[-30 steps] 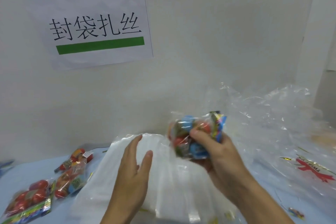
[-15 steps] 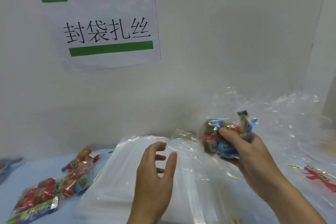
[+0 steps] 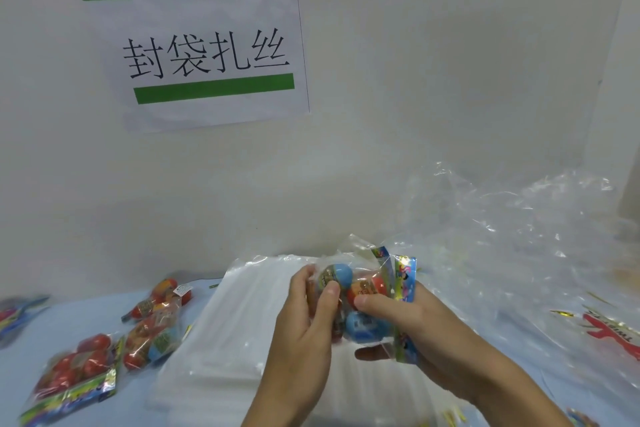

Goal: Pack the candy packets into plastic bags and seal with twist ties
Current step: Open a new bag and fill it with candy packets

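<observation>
Hands meet on one candy packet above the bag stack.

Loose packets [image 3: 74, 374] lie at the left of the blue bench [image 3: 34, 333], under a wall sign [image 3: 204, 48]. Mid-bench sits a flat stack of clear bags [image 3: 221, 333]. Over it, the left hand [image 3: 304, 333] has its grip pinched on the held packet [image 3: 360, 302], thumb on top; the right hand [image 3: 412, 326] has its grip curled round the packet's printed end. Crumpled clear plastic [image 3: 519, 236] is heaped to the right, with gold twist ties [image 3: 562, 313] near it.
</observation>
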### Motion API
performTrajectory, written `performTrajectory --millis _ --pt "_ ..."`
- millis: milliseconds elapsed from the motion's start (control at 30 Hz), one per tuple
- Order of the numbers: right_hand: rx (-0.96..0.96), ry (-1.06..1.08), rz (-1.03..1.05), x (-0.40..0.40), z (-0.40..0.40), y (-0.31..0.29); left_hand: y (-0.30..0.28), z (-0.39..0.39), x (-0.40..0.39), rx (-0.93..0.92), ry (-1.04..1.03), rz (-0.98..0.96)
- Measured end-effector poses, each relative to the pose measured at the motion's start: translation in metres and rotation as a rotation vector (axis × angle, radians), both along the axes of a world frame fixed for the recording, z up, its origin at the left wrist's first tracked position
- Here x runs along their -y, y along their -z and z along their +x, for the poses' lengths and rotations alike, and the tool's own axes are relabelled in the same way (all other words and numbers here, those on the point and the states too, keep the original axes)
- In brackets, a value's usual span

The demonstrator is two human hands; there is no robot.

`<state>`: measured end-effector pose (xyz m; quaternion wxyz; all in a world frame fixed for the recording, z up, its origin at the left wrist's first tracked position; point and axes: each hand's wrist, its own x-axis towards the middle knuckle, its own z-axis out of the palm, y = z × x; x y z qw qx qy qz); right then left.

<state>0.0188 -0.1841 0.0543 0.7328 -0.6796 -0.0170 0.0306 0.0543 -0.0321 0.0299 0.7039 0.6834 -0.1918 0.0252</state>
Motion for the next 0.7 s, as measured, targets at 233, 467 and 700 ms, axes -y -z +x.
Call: performTrajectory --millis 233,467,700 --pt "0.038 -0.052 -0.059 -0.014 -0.003 0.005 -0.005 -0.002 0.002 0.043 -0.066 -0.042" --pt "0.035 -0.069 0.026 -0.008 -0.003 0.004 -0.001 0.003 -0.003 0.041 -0.118 -0.005" --pt "0.093 0.129 -0.027 -0.016 0.003 0.010 -0.004 -0.001 -0.006 -0.026 0.016 -0.034"
